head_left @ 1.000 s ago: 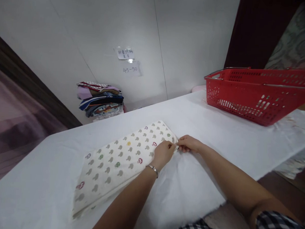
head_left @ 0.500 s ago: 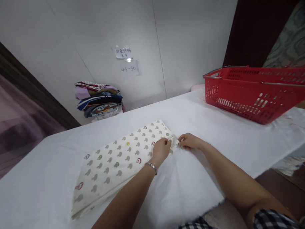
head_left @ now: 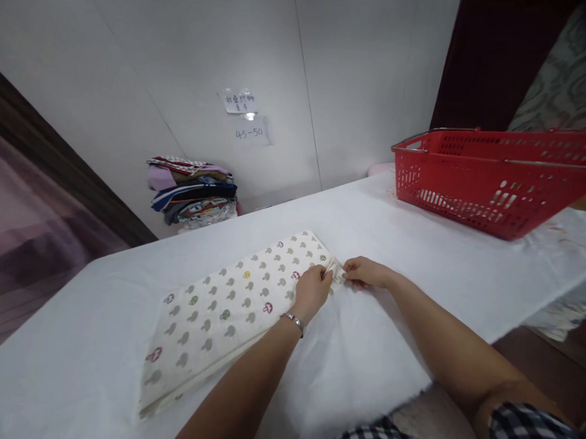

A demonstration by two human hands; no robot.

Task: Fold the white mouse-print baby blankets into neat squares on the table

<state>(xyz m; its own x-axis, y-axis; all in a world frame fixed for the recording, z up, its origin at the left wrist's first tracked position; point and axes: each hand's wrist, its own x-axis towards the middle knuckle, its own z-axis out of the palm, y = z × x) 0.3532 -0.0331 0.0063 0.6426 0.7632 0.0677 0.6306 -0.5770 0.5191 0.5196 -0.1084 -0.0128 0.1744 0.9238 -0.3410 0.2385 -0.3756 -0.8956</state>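
A folded cream cloth point(head_left: 213, 313) printed with grey, red, green and yellow mushrooms lies slantwise on the white-covered table point(head_left: 90, 366). My left hand point(head_left: 313, 289), with a silver bracelet at the wrist, pinches the cloth near its right end. Just right of it, my right hand point(head_left: 365, 273) grips the cloth's gathered right edge between thumb and fingers. Between the two hands the fabric is bunched into small creases. The fingertips of both hands are partly hidden by the folds.
A red plastic basket point(head_left: 471, 194) with metal handles stands at the table's right back. Beyond the far edge is a stack of folded fabrics point(head_left: 193, 190) against the wall. Handwritten paper signs point(head_left: 250, 131) are taped above. Pinkish sheer fabric point(head_left: 27, 248) hangs at the left.
Both hands keep their hold on the cloth's right end, with only slight finger movement; the fabric between them looks a little more gathered. The whole view has shifted slightly.
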